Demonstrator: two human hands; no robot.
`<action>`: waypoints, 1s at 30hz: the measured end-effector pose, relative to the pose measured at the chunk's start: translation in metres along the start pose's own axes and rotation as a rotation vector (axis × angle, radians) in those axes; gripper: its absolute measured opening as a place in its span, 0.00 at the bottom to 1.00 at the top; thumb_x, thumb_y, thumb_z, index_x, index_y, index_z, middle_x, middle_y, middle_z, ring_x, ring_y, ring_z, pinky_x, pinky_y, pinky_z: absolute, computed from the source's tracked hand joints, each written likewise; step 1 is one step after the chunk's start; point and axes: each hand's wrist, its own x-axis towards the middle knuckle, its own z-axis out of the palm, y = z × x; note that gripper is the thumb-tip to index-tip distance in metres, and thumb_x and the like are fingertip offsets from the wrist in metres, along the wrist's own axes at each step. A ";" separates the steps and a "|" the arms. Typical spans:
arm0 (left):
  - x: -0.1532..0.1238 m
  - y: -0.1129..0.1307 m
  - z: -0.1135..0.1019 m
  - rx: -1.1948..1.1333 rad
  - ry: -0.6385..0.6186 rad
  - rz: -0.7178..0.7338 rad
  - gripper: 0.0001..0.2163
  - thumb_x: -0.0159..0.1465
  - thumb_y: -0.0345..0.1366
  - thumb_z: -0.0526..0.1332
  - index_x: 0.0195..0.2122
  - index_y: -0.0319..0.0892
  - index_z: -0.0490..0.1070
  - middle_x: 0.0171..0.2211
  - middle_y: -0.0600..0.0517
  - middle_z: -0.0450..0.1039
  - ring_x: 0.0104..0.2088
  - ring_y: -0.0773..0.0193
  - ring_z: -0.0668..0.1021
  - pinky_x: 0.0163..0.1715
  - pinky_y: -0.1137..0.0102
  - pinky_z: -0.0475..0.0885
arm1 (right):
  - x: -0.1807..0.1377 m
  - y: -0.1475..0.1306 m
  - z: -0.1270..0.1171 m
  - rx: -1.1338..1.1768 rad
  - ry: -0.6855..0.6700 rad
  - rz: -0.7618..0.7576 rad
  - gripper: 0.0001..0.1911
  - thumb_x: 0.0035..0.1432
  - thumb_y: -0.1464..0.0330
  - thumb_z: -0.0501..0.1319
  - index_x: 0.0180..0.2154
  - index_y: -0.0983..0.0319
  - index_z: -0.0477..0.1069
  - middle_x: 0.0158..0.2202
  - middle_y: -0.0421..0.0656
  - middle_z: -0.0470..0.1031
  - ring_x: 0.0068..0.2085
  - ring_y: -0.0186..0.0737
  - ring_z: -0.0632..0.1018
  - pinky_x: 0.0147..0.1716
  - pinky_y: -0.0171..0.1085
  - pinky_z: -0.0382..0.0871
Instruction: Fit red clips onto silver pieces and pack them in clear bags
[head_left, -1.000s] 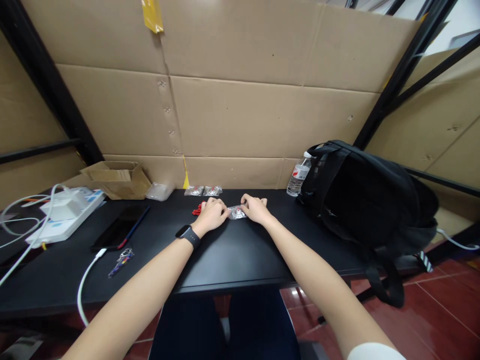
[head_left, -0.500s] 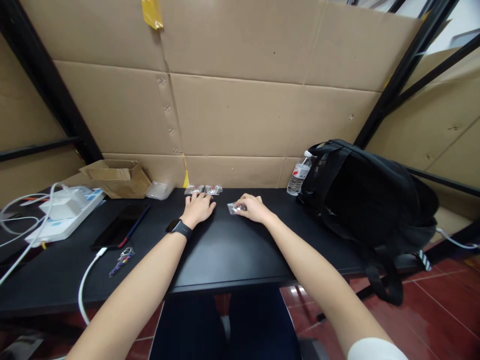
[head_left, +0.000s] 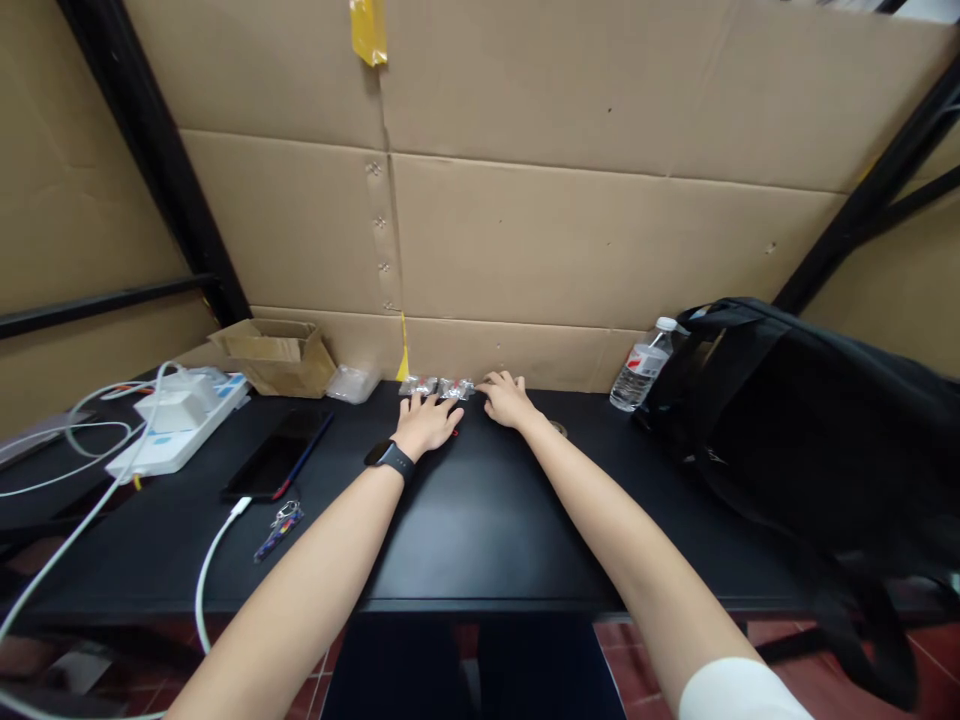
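Observation:
Two small clear packets lie side by side at the back of the black table (head_left: 480,540), against the cardboard wall: a left packet (head_left: 418,386) and a right packet (head_left: 455,389). My left hand (head_left: 426,425), with a dark watch on its wrist, rests flat and open, fingertips at the packets' front edges. A small red bit shows by its thumb. My right hand (head_left: 508,400) reaches just right of the packets, its fingers spread and bent downward. No packet shows in it; what lies under the palm is hidden. A small round object (head_left: 559,428) peeks out behind my right wrist.
On the left stand a power strip (head_left: 180,425) with white cables, a small open cardboard box (head_left: 289,365) and a clear plastic bag (head_left: 352,383). A phone (head_left: 279,455) and keychain (head_left: 279,530) lie nearer. Right are a water bottle (head_left: 642,370) and black backpack (head_left: 802,440).
My right hand has moved left and back toward the two packets; the clear packet it held no longer shows. My left hand stays by the packets. The view has turned slightly left.

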 end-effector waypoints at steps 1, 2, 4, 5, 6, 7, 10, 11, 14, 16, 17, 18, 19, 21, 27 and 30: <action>0.001 0.000 0.001 0.005 -0.006 0.000 0.27 0.71 0.57 0.41 0.65 0.59 0.64 0.65 0.47 0.64 0.64 0.37 0.60 0.58 0.45 0.57 | 0.003 -0.004 0.001 -0.007 -0.008 -0.019 0.23 0.62 0.71 0.56 0.57 0.54 0.74 0.61 0.50 0.67 0.59 0.55 0.63 0.53 0.52 0.57; 0.001 0.001 0.001 0.010 -0.007 -0.001 0.27 0.71 0.57 0.41 0.65 0.59 0.65 0.65 0.47 0.65 0.64 0.37 0.61 0.58 0.46 0.57 | 0.005 -0.007 0.002 -0.013 -0.021 -0.025 0.23 0.61 0.72 0.56 0.56 0.54 0.75 0.60 0.50 0.68 0.59 0.55 0.63 0.53 0.53 0.57; 0.002 0.002 0.002 0.021 0.001 -0.003 0.27 0.70 0.57 0.42 0.65 0.58 0.66 0.65 0.46 0.65 0.63 0.37 0.62 0.58 0.45 0.57 | 0.009 -0.010 0.004 -0.009 -0.052 -0.016 0.23 0.61 0.73 0.55 0.54 0.54 0.77 0.59 0.51 0.69 0.58 0.56 0.63 0.53 0.54 0.56; 0.002 0.003 0.002 0.024 0.006 -0.002 0.27 0.70 0.56 0.43 0.64 0.57 0.66 0.64 0.45 0.65 0.63 0.37 0.62 0.58 0.45 0.56 | 0.011 -0.009 0.005 0.003 -0.067 -0.009 0.23 0.61 0.73 0.55 0.54 0.54 0.77 0.59 0.50 0.69 0.58 0.56 0.63 0.53 0.54 0.56; 0.002 0.004 0.003 0.024 0.008 0.002 0.27 0.70 0.56 0.43 0.65 0.56 0.66 0.64 0.45 0.65 0.63 0.36 0.62 0.58 0.45 0.57 | 0.012 -0.008 0.006 0.022 -0.082 -0.005 0.24 0.60 0.73 0.55 0.55 0.53 0.76 0.59 0.50 0.69 0.58 0.56 0.63 0.53 0.55 0.56; 0.002 0.004 0.003 0.019 0.008 0.008 0.27 0.70 0.56 0.44 0.65 0.55 0.65 0.64 0.44 0.65 0.63 0.35 0.62 0.58 0.44 0.57 | 0.014 -0.006 0.007 0.045 -0.096 -0.004 0.25 0.60 0.74 0.54 0.56 0.51 0.76 0.59 0.49 0.70 0.57 0.56 0.64 0.52 0.55 0.56; 0.003 0.005 0.004 -0.009 0.019 0.024 0.28 0.71 0.55 0.44 0.67 0.52 0.62 0.65 0.44 0.64 0.64 0.35 0.61 0.58 0.43 0.57 | 0.016 0.001 0.012 0.128 -0.121 -0.021 0.31 0.59 0.77 0.53 0.58 0.45 0.73 0.60 0.44 0.71 0.56 0.55 0.65 0.52 0.55 0.56; 0.003 0.005 0.005 -0.016 0.026 0.029 0.28 0.71 0.55 0.44 0.67 0.51 0.62 0.65 0.43 0.64 0.64 0.35 0.61 0.58 0.43 0.57 | 0.017 0.003 0.014 0.151 -0.122 -0.029 0.33 0.58 0.78 0.53 0.58 0.44 0.72 0.60 0.42 0.72 0.56 0.55 0.66 0.51 0.55 0.56; 0.004 0.005 0.007 -0.019 0.030 0.041 0.28 0.71 0.55 0.44 0.66 0.49 0.64 0.65 0.43 0.65 0.64 0.36 0.60 0.59 0.42 0.55 | 0.017 0.007 0.015 0.187 -0.126 -0.037 0.35 0.57 0.80 0.52 0.59 0.43 0.72 0.61 0.40 0.73 0.56 0.55 0.66 0.51 0.55 0.55; 0.005 0.006 0.008 -0.009 0.020 0.045 0.28 0.71 0.55 0.44 0.65 0.50 0.65 0.65 0.43 0.65 0.64 0.36 0.60 0.59 0.41 0.55 | 0.017 0.008 0.015 0.198 -0.139 -0.036 0.35 0.57 0.80 0.51 0.59 0.43 0.72 0.60 0.40 0.73 0.56 0.55 0.66 0.51 0.55 0.55; 0.005 0.006 0.007 -0.003 0.016 0.045 0.27 0.71 0.55 0.44 0.65 0.50 0.66 0.65 0.43 0.65 0.64 0.36 0.60 0.58 0.42 0.55 | 0.017 0.008 0.015 0.204 -0.142 -0.036 0.36 0.57 0.80 0.51 0.59 0.42 0.71 0.61 0.39 0.73 0.56 0.55 0.66 0.51 0.55 0.55; 0.006 0.006 0.007 0.005 0.013 0.044 0.27 0.71 0.55 0.44 0.65 0.51 0.66 0.65 0.43 0.64 0.64 0.35 0.60 0.58 0.42 0.56 | 0.017 0.008 0.014 0.210 -0.145 -0.037 0.36 0.57 0.80 0.51 0.59 0.41 0.71 0.61 0.39 0.72 0.56 0.55 0.66 0.51 0.55 0.55; 0.006 0.006 0.007 0.012 0.011 0.043 0.27 0.71 0.55 0.44 0.65 0.51 0.66 0.65 0.43 0.64 0.64 0.35 0.60 0.57 0.42 0.56 | 0.016 0.008 0.014 0.215 -0.147 -0.039 0.36 0.57 0.80 0.51 0.59 0.40 0.71 0.61 0.39 0.72 0.57 0.55 0.65 0.51 0.55 0.55; 0.006 0.007 0.007 0.025 0.011 0.039 0.27 0.71 0.55 0.44 0.65 0.53 0.65 0.65 0.43 0.64 0.64 0.35 0.60 0.57 0.42 0.57 | 0.016 0.008 0.015 0.219 -0.153 -0.042 0.37 0.56 0.80 0.52 0.58 0.38 0.70 0.62 0.39 0.70 0.57 0.56 0.65 0.51 0.55 0.55; 0.006 0.011 0.009 0.037 0.048 0.037 0.26 0.71 0.54 0.45 0.65 0.53 0.65 0.63 0.43 0.66 0.63 0.36 0.61 0.57 0.42 0.57 | 0.011 0.003 0.014 0.210 -0.151 0.038 0.38 0.56 0.78 0.55 0.60 0.34 0.66 0.67 0.43 0.60 0.64 0.59 0.57 0.55 0.61 0.54; 0.005 0.014 0.010 0.042 0.061 0.023 0.25 0.71 0.53 0.46 0.64 0.54 0.66 0.63 0.43 0.66 0.64 0.37 0.61 0.57 0.42 0.56 | 0.009 0.002 0.009 0.223 -0.193 0.044 0.38 0.56 0.79 0.54 0.60 0.34 0.67 0.70 0.41 0.55 0.66 0.59 0.55 0.56 0.62 0.53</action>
